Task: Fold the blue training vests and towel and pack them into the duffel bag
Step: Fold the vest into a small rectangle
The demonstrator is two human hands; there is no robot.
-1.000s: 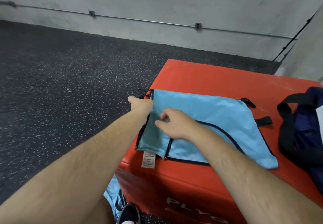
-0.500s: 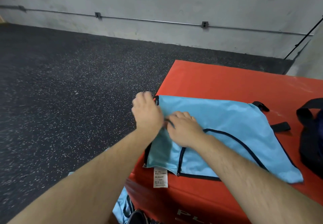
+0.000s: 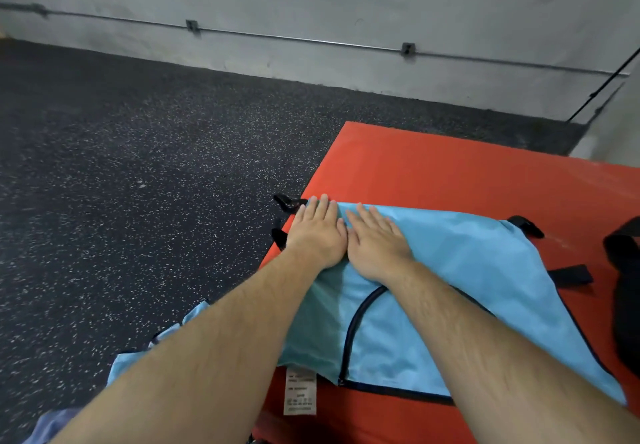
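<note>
A person's left hand (image 3: 317, 234) and right hand (image 3: 375, 241) lie side by side, flat on a light blue nylon training vest with dark piping (image 3: 485, 277). The vest is spread on a red padded counter (image 3: 450, 173) above a black speckled rubber floor (image 3: 138, 166). All the fingers are straight and released, pressing rather than grasping. They bear down on the vest's far left corner, next to a black strap buckle (image 3: 289, 201) that hangs over the counter's edge.

The step in hand appears to be smoothing a fold. To do it well, the palms would likely sweep outward from this corner toward the right, pushing trapped air out of the slippery fabric. The dark-piped edges want lining up before the next fold. The loose black straps (image 3: 568, 275) would best be tucked inside so the bundle stays compact, as would the white care label (image 3: 300, 391) that dangles down the counter's front.

A second light blue vest (image 3: 138, 364) lies crumpled on the floor below the left forearm, not yet folded. The dark duffel bag with its black strap (image 3: 628, 326) sits at the counter's right edge, only partly in view. Whether the bag is open cannot be told.
</note>
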